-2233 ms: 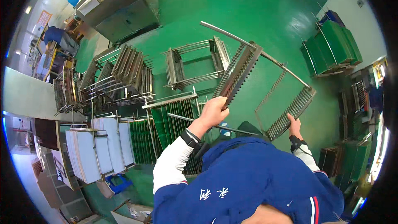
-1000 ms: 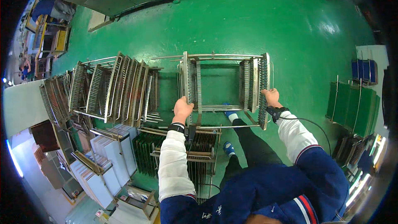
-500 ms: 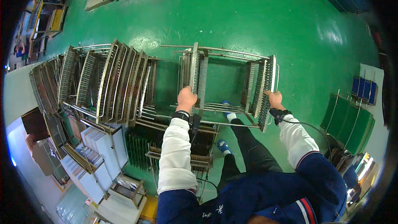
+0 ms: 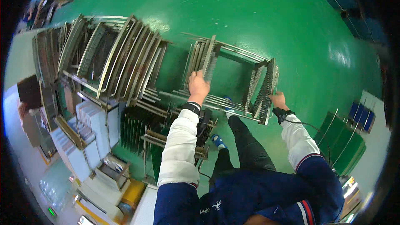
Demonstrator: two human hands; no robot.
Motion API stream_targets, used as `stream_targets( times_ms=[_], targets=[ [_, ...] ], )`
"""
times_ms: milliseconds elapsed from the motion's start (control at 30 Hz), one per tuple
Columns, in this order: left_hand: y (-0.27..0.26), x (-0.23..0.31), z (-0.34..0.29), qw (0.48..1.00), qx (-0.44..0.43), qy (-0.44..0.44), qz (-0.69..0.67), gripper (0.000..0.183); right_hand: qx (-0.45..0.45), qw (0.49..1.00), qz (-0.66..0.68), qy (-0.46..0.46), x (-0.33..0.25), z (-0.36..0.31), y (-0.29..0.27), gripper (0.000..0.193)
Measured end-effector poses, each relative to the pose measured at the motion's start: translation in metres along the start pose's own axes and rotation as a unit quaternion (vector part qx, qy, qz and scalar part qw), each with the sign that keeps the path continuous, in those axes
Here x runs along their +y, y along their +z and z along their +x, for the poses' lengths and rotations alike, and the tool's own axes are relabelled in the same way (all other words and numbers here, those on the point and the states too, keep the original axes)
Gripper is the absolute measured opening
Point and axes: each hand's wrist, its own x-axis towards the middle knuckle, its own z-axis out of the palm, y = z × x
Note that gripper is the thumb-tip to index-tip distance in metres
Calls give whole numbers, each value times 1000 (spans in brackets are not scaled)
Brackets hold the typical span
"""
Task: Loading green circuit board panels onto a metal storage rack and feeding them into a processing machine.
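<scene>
Left hand (image 4: 199, 86): fingers clamped on the toothed left bar of the metal rack (image 4: 267, 88)
Right hand (image 4: 278, 100): fingers curled on its right edge
Metal rack: rectangular, comb-sided, smooth-rodded, over glossy green floor (image 4: 291, 29)

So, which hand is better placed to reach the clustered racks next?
Likely the left hand: it grips the end of the metal rack nearer the clustered racks, while the right hand is at the opposite end.
</scene>
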Motion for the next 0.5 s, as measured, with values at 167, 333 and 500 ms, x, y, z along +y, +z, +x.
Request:
stream_targets(
  times_ms=[167, 333, 500],
  targets=[
    [-8, -5, -60, 996, -36, 9, -81, 39, 23, 993, -113, -32, 6, -31, 2, 68],
    [17, -13, -150, 972, -70, -3, -226, 23, -5, 973, -193, -125, -12, -50, -1, 45],
    [31, -16, -240, 941, -110, -9, -320, 28, -15, 890, -338, -307, -6, -45, 12, 38]
  ],
)
